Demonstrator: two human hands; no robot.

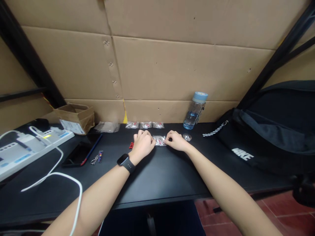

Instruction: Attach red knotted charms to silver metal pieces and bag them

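Note:
Between my two hands a small clear plastic packet with something red inside lies on the black table. My left hand, with a dark watch on its wrist, pinches the packet's left edge. At the right edge, the thumb and forefinger of my right hand are closed on it. Small red pieces lie just left of my left hand. A round clear item sits to the right of my right hand. Behind the hands, three similar packets form a row along the cardboard wall.
An open cardboard box, clear bags, a phone, a keychain and a white power strip with cables are on the left. A water bottle and a black backpack stand on the right.

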